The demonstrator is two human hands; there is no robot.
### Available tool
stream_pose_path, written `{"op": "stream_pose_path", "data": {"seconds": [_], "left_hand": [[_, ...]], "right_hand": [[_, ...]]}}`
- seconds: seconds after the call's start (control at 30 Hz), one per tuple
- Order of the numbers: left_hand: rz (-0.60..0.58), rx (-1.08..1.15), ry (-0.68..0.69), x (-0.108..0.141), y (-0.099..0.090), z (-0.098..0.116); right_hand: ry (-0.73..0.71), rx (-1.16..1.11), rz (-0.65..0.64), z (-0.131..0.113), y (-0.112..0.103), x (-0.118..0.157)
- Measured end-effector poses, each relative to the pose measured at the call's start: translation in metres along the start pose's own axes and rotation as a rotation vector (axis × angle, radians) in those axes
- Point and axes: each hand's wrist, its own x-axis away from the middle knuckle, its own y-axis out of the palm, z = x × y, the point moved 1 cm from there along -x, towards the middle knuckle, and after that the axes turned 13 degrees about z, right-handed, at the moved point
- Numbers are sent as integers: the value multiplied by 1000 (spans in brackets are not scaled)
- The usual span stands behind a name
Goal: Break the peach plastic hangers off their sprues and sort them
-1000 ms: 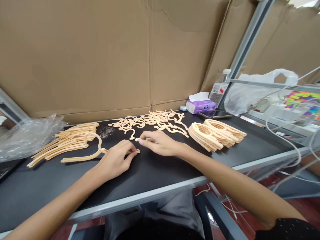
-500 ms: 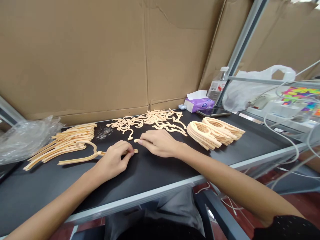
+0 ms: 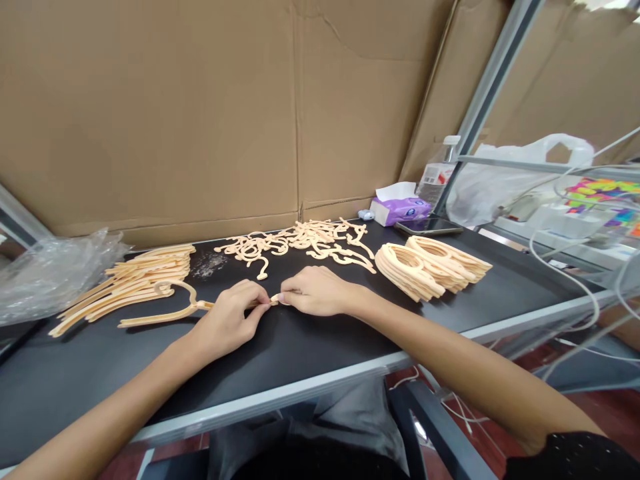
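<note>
A cream plastic clothes hanger (image 3: 159,321) with a curved hook lies on the black tabletop (image 3: 320,353). My left hand (image 3: 234,312) is closed round one arm of it, thumb and index finger pinching near the tip. My right hand (image 3: 318,291) pinches a small cream piece (image 3: 283,299), mostly covered by the fingers, against the end of that arm. Whether the two are joined I cannot tell. Beyond my hands lies a loose heap of cream hooks (image 3: 310,235), with a single hook (image 3: 261,269) at its near edge.
At left are a stack of cream hanger arms (image 3: 145,270) and a crumpled clear bag (image 3: 55,273). To the right are nested cream pieces (image 3: 425,267), a purple tissue pack (image 3: 403,211), a phone (image 3: 430,225) and a bottle (image 3: 437,175). White cables (image 3: 543,257) hang beside the shelf.
My right hand has moved slightly left and down, bringing its small piece against the end of the hanger arm. My left hand stays nearly in place, still gripping the hanger.
</note>
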Motion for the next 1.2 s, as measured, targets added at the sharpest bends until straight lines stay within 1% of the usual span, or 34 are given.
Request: {"op": "stream_pose_path", "data": {"seconds": [0.17, 0.33, 0.47, 0.53, 0.77, 1.03, 1.13, 1.2], "left_hand": [[20, 17, -21, 1, 4, -3], [15, 39, -44, 3, 5, -5], [9, 56, -53, 5, 5, -6], [10, 55, -54, 5, 5, -7], [19, 29, -51, 3, 4, -4], [41, -3, -75, 1, 2, -3], [34, -8, -74, 1, 1, -2], [30, 4, -114, 1, 1, -3]], "right_hand": [[20, 35, -46, -2, -4, -3], [46, 88, -74, -5, -7, -5], [92, 124, -52, -8, -9, -6], [81, 138, -20, -11, -9, -5], [-96, 305, 97, -21, -7, 4], [-347, 417, 123, -14, -2, 7], [-400, 438, 141, -13, -1, 7], [-411, 435, 166, -13, 0, 7]]}}
